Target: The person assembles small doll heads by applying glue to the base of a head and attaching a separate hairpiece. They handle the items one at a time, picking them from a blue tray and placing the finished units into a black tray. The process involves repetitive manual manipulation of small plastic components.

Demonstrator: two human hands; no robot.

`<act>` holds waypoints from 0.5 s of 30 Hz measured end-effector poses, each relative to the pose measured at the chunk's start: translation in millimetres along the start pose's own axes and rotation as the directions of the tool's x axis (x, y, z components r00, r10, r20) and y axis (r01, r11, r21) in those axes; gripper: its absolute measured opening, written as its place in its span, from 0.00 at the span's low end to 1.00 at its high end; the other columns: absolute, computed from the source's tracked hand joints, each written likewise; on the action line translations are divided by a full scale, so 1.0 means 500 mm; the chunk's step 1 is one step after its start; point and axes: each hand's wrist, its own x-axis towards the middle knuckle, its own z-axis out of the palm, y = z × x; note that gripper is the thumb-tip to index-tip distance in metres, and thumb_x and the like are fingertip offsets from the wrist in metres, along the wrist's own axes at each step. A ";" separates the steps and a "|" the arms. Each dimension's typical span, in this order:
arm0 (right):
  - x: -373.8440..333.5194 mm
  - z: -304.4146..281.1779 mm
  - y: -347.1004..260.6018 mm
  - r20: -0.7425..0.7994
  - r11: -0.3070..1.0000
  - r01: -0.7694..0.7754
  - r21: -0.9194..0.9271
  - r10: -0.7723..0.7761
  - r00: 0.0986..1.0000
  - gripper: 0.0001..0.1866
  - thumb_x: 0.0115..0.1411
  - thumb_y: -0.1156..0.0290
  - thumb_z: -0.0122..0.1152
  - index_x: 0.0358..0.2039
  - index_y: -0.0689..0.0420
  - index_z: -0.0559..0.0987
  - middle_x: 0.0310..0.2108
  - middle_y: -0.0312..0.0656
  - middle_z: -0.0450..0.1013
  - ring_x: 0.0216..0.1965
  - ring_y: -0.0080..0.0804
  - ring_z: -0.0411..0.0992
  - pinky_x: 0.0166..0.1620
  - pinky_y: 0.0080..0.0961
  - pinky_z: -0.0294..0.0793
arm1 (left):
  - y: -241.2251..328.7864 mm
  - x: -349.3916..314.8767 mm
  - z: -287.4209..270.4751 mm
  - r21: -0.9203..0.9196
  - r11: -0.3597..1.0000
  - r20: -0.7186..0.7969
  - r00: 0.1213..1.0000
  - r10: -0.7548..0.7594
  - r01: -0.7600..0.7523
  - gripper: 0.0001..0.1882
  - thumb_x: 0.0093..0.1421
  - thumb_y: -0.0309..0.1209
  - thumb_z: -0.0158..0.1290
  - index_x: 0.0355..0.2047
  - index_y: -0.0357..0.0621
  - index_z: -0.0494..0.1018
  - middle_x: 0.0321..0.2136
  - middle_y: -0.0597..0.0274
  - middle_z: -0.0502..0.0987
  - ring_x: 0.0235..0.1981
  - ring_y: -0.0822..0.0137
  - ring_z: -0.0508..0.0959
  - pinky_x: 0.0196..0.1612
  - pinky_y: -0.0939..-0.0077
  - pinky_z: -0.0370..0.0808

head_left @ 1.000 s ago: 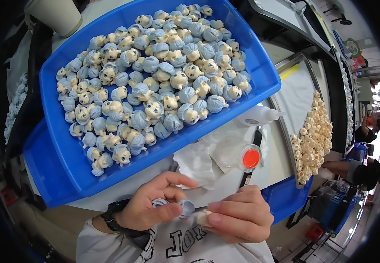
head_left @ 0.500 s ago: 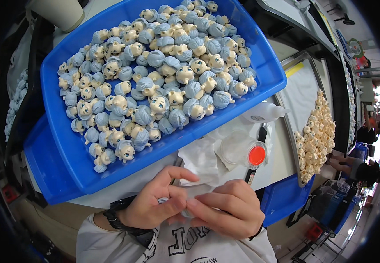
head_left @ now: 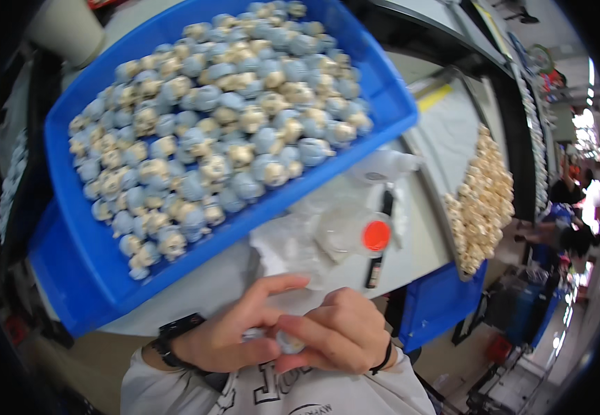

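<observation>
Between my two hands, low in front of my shirt, is a small doll head (head_left: 290,342) with light blue and pale parts, mostly covered by fingers. My left hand (head_left: 234,340) is curled round one side of it, thumb and fingers pressed in, index finger stretched out above. From the other side my right hand (head_left: 345,332) pinches it with thumb and bent fingers. Beyond them a big blue bin (head_left: 248,225) holds many doll heads (head_left: 203,162) with light blue hair and pale faces, heaped loosely.
Right of the bin lie a white bottle (head_left: 386,166), a clear jar with a red lid (head_left: 376,236), a black pen-like tool (head_left: 374,272) and crumpled white paper (head_left: 283,245). Farther right, a metal tray (head_left: 430,183) bears a pile of small cream-coloured parts (head_left: 483,200).
The whole scene has shifted left in the picture as the view turned, with some blur. Both hands still grip the small doll head, which shows a little more now.
</observation>
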 end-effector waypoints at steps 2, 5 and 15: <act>0.004 -0.017 -0.002 0.006 1.000 0.028 -0.010 -0.028 1.000 0.22 0.41 0.65 0.66 0.33 0.67 0.74 0.21 0.37 0.63 0.17 0.27 0.60 0.18 0.21 0.56 | -0.004 -0.011 -0.012 0.003 0.999 0.058 0.998 -0.036 0.036 0.36 0.56 0.48 0.50 0.53 0.36 0.50 0.27 0.66 0.70 0.25 0.79 0.67 0.30 0.86 0.63; 0.001 -0.021 -0.002 0.009 0.996 0.081 -0.029 -0.081 0.997 0.21 0.43 0.63 0.65 0.32 0.67 0.75 0.20 0.36 0.63 0.16 0.25 0.59 0.18 0.20 0.55 | -0.002 -0.013 -0.020 0.067 0.997 0.065 0.996 -0.053 0.049 0.28 0.55 0.47 0.52 0.44 0.36 0.60 0.26 0.65 0.71 0.25 0.79 0.68 0.30 0.86 0.64; -0.018 -0.119 0.047 -0.350 0.953 -0.081 -0.291 -0.028 0.936 0.21 0.45 0.61 0.63 0.38 0.60 0.75 0.34 0.45 0.71 0.31 0.37 0.71 0.33 0.26 0.69 | -0.038 -0.024 -0.023 -0.456 0.684 -0.256 0.820 0.512 -0.569 0.30 0.56 0.53 0.46 0.44 0.36 0.61 0.15 0.63 0.67 0.11 0.76 0.62 0.15 0.81 0.59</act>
